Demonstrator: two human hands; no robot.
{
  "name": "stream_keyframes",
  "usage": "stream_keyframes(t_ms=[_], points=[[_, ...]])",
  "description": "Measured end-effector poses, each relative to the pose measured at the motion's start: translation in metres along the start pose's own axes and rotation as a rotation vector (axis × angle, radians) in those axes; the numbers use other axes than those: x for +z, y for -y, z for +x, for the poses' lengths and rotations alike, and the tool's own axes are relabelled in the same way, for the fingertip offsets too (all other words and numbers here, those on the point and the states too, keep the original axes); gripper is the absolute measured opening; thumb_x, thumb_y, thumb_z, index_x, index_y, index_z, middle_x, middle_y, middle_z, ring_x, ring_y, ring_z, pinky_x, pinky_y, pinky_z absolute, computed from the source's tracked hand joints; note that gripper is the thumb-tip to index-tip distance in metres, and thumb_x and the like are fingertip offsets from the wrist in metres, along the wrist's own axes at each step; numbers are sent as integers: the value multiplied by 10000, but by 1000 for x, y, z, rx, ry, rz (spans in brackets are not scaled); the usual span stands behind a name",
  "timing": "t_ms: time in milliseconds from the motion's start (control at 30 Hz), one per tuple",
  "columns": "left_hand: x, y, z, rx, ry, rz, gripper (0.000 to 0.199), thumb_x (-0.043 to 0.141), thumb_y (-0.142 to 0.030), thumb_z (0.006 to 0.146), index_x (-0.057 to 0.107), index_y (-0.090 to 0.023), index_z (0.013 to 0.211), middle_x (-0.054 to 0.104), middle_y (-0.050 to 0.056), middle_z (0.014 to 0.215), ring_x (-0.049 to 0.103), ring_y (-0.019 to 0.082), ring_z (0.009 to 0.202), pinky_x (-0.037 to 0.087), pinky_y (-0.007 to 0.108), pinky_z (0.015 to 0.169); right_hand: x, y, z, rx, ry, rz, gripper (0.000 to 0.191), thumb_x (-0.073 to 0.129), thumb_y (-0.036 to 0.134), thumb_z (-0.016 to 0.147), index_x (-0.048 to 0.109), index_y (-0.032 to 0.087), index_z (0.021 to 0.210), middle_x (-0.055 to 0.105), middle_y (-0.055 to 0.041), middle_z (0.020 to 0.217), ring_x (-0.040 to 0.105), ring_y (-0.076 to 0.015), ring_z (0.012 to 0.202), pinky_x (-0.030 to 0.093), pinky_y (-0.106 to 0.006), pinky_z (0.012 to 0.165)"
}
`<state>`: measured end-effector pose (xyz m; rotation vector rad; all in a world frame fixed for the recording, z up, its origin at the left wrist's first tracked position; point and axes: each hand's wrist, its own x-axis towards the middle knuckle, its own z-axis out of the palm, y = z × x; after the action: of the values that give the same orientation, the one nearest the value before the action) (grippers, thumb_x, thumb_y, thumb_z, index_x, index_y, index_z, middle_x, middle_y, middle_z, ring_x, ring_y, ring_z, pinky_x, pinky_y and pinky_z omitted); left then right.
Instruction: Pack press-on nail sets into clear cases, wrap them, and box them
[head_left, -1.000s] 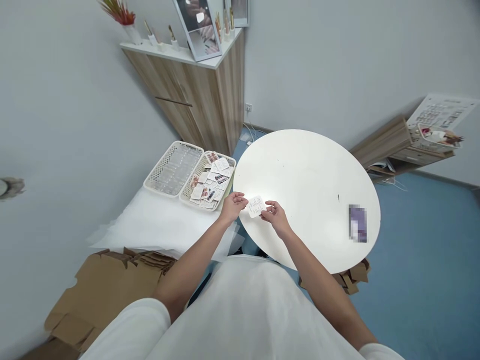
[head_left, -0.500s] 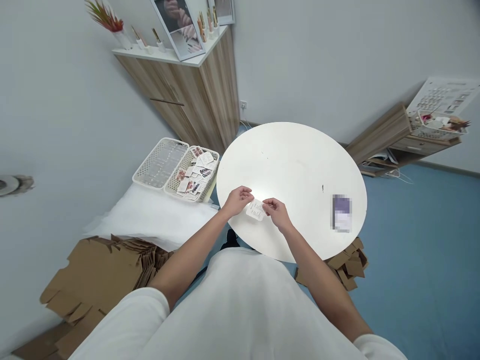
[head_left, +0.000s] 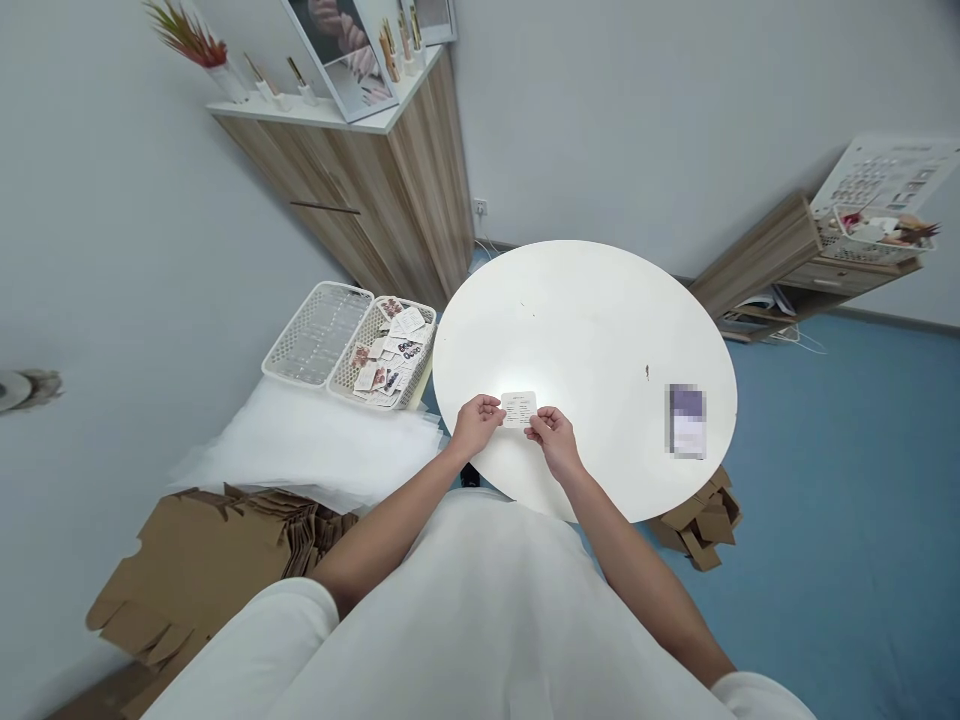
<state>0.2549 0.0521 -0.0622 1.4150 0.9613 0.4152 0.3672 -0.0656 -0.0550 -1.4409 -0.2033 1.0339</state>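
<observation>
Between my two hands is a small white card (head_left: 519, 408) with rows of printed text, held roughly level over the near part of the round white table (head_left: 592, 310). Its left edge is pinched by my left hand (head_left: 478, 424). The fingers of my right hand (head_left: 554, 436) are closed on its lower right corner. Left of the table, a white basket (head_left: 339, 375) holds many printed cards (head_left: 388, 352), and beside it lies a basket (head_left: 319, 333) with clear items inside.
A blurred purple and white item (head_left: 686, 422) lies on the table's right side. White sheets (head_left: 322, 440) and flattened cardboard boxes (head_left: 202, 560) are stacked at left. More cardboard (head_left: 701, 520) sits below the table's right edge. Wooden cabinets (head_left: 360, 190) stand behind.
The card has turned from tilted to nearly square with me, and my left hand now grips its left edge. My right hand has moved slightly down. The view has shifted a little.
</observation>
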Motion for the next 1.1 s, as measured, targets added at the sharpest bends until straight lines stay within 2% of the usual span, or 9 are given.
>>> stream_keyframes(t_ms=[133,233,333,500,600,667,800,933,1100], points=[[2,-7,-10,22,-19,72,230,637,-294,694,583,-180,887,613,68,969,612,140,747,480,290,695,7,2,-4,-125,-68,-118,252,606,423,683,503,213,775,552,5,753,570,-128,628,485,-312,642],[8,-13,-20,28,84,-6,276,619,-327,719,602,-189,957,600,90,1058,591,176,909,479,300,756,14,0,-9,-328,-106,-348,190,544,404,740,525,220,782,571,-16,761,543,-148,682,464,-320,664],[12,-17,-26,-18,180,-159,298,574,-381,753,603,-175,966,629,79,964,586,175,914,475,314,793,19,-4,-13,-540,-79,-622,139,489,350,785,561,231,790,585,-34,790,530,-170,740,439,-335,699],[10,-14,-25,-64,161,-258,293,572,-446,732,562,-158,681,560,-8,661,549,103,675,493,277,735,20,-15,-12,-700,0,-919,147,467,304,813,600,243,808,602,-59,790,526,-202,777,411,-358,721],[4,-12,-21,-72,134,-227,330,583,-475,709,525,-166,609,475,-40,558,493,82,582,494,257,696,17,-15,-12,-717,49,-955,143,491,318,807,610,253,851,612,-70,843,529,-221,833,406,-380,760],[-1,-12,-18,-93,136,-200,340,592,-495,692,541,-168,615,481,-36,555,494,83,579,491,253,695,13,-11,-13,-721,38,-901,166,512,330,794,602,257,913,602,-75,893,524,-228,879,413,-389,780],[-10,-15,-15,-129,219,-211,360,583,-522,691,621,-169,758,600,19,691,561,116,681,483,263,710,0,-1,-10,-628,-18,-768,434,588,360,727,501,255,1139,548,-83,1005,509,-218,883,441,-389,750],[-14,-14,-13,-128,290,-223,383,571,-516,711,643,-165,846,641,53,769,588,135,733,474,274,716,-11,6,-3,-441,140,-642,771,671,341,636,309,297,1315,504,-70,1112,518,-169,797,459,-361,706],[-15,-8,-10,-138,339,-202,390,554,-509,730,645,-176,911,648,56,800,595,140,776,464,269,716,-18,7,1,-349,300,-577,825,662,266,631,259,328,1348,515,-36,1073,515,-123,721,455,-345,723]])
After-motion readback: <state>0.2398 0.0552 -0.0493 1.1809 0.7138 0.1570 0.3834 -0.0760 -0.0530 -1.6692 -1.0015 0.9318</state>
